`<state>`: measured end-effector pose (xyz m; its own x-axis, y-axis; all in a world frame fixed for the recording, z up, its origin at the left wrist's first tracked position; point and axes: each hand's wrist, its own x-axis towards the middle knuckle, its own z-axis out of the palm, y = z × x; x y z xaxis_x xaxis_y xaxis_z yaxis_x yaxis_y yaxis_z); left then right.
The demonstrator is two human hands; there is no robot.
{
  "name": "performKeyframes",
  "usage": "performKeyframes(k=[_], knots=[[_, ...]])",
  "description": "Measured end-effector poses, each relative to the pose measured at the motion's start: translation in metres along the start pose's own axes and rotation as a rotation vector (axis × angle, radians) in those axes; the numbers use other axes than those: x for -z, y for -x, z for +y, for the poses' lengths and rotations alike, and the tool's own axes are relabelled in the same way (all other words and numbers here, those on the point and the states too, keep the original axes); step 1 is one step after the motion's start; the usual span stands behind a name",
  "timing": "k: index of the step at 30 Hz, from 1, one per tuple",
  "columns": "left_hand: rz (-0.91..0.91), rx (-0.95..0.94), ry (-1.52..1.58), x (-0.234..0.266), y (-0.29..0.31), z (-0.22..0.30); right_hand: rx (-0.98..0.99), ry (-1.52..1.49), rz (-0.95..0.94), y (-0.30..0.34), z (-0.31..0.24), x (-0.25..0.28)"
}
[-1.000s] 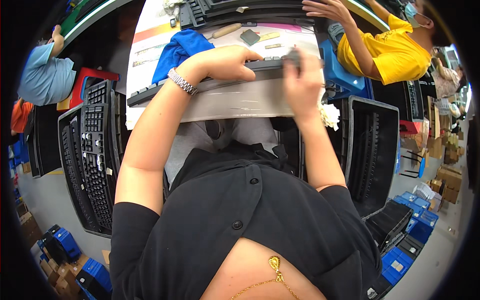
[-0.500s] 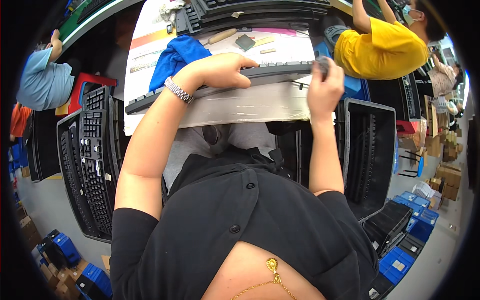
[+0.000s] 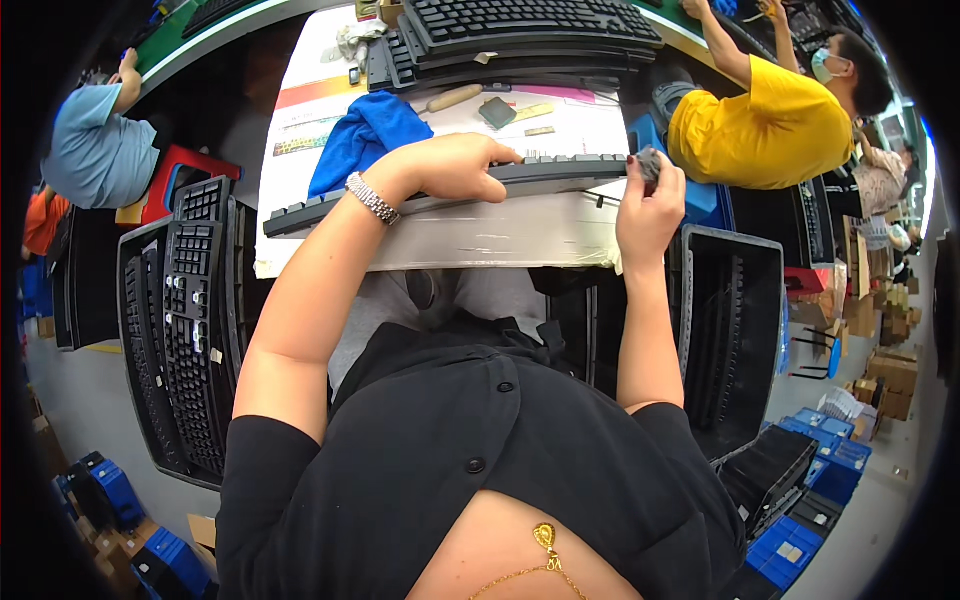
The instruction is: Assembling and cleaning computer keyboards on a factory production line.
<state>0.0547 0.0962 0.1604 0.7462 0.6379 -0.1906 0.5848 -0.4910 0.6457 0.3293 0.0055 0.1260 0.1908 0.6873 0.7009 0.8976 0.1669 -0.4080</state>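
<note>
A dark keyboard (image 3: 575, 172), tipped up on its long edge, lies slantwise across the near part of the white table. My left hand (image 3: 455, 168) is wrapped over its middle, thumb on the side toward me. At the keyboard's right end, my right hand (image 3: 650, 220) pinches a small dark grey wad (image 3: 650, 166) between thumb and fingers; its material is unclear. The wad is at the corner of the keyboard. Beyond my left wrist lies a crumpled blue cloth (image 3: 362, 138). A short dark cable end (image 3: 602, 200) shows below the keyboard's right part.
Stacked keyboards (image 3: 530, 28) fill the table's far side. Before them lie a wooden-looking handle (image 3: 455, 97) and a dark green square pad (image 3: 497, 111). Bins stand either side: a left one with keyboards (image 3: 190, 300), a black right one (image 3: 775, 330). A person in yellow (image 3: 765, 130) sits close right.
The whole view has shifted, so the table sits lower in the picture. My right hand, blurred before, is now sharp at the keyboard's end; my left hand keeps its hold.
</note>
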Motion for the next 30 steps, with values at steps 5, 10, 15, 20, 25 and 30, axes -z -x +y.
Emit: performKeyframes(k=[5,10,15,20,25,30], knots=[[-0.055,0.015,0.029,0.005,-0.005,0.006,0.128,-0.11,-0.099,0.016,-0.077,-0.032],[-0.235,0.087,-0.034,0.008,-0.006,0.008,0.218,-0.197,-0.115,0.019,-0.078,-0.037],[-0.009,-0.026,-0.003,-0.004,-0.003,0.002,-0.022,0.047,-0.035,-0.002,-0.001,0.005],[-0.084,0.037,0.019,0.008,-0.002,0.014,0.204,-0.087,-0.089,0.021,-0.088,-0.044],[-0.173,0.095,-0.021,0.009,0.001,0.015,0.159,-0.102,-0.099,0.015,-0.061,-0.03],[-0.031,0.002,-0.017,-0.004,-0.003,0.004,-0.026,0.092,0.024,-0.003,0.02,0.004]])
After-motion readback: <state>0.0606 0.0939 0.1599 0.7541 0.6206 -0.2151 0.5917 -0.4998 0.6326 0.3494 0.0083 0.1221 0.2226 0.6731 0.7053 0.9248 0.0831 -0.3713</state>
